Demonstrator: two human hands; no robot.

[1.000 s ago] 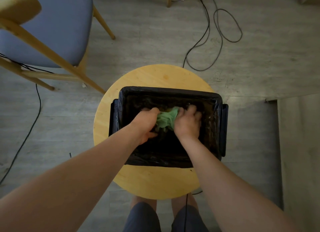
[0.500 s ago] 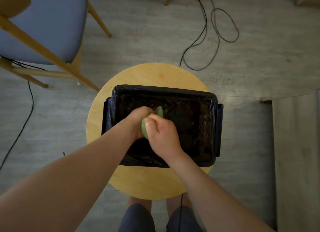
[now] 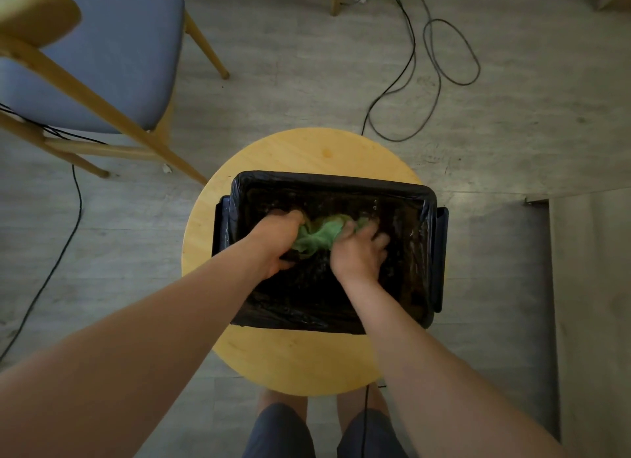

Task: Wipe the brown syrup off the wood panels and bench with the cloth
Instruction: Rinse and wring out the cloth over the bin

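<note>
Down inside a black tub (image 3: 327, 179) lined with glossy black plastic: both hands, close together near its middle. Green cloth (image 3: 319, 236) bunched and crumpled between them, low in the tub. Left hand (image 3: 275, 244) clenched on the cloth's left end, knuckles up, thumb tucked under on the near side. Right hand (image 3: 358, 254) gripping the right end, fingers curled over the fabric and pointing far. Small glints on the liner to the right of the hands; liquid or just sheen, cannot tell. Tub resting on a round pale-wood stool top (image 3: 307, 150), bare wood showing on the far, left and near sides. Far left — wooden chair (image 3: 112, 58) with a blue-grey seat pad. Black cables (image 3: 440, 65) looped on the grey plank floor (image 3: 307, 82) at far right, one more trailing down the left edge. Knees in dark shorts (image 3: 283, 430) just past the stool's near edge.
</note>
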